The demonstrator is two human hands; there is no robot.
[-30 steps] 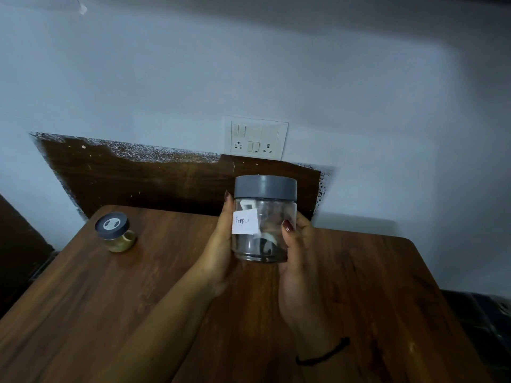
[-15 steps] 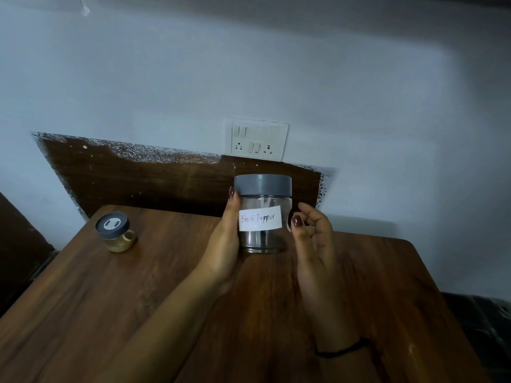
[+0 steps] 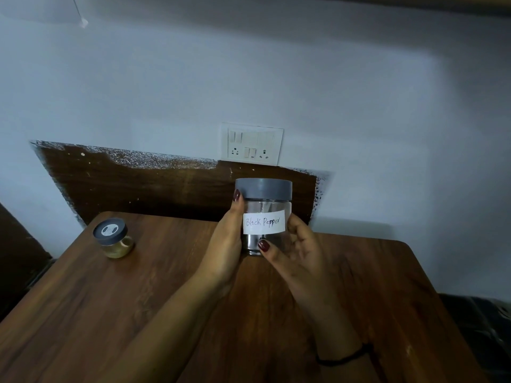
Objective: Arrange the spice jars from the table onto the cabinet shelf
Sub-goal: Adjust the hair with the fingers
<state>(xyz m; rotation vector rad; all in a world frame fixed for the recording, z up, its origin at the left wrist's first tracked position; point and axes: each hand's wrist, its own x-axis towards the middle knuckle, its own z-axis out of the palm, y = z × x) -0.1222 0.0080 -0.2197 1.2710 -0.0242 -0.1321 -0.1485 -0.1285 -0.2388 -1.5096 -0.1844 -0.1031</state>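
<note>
A clear jar with a grey lid (image 3: 264,208) and a white label reading "Black Pepper" stands upright over the far middle of the wooden table (image 3: 138,313). My left hand (image 3: 225,244) grips its left side, thumb up by the lid. My right hand (image 3: 293,250) holds its right side, with the thumb across the lower front. I cannot tell whether the jar's base touches the table. A small jar with a dark lid (image 3: 114,239) and yellowish contents stands at the table's far left. No cabinet shelf is in view.
A white switch and socket plate (image 3: 251,144) hangs on the wall behind the jar, above a dark wooden panel (image 3: 138,186). Dark furniture edges show at far left (image 3: 16,258) and lower right (image 3: 481,327).
The jar has turned so its full label faces me and has dropped lower, toward the table. My right hand let go for a moment and now holds the jar's right side again.
</note>
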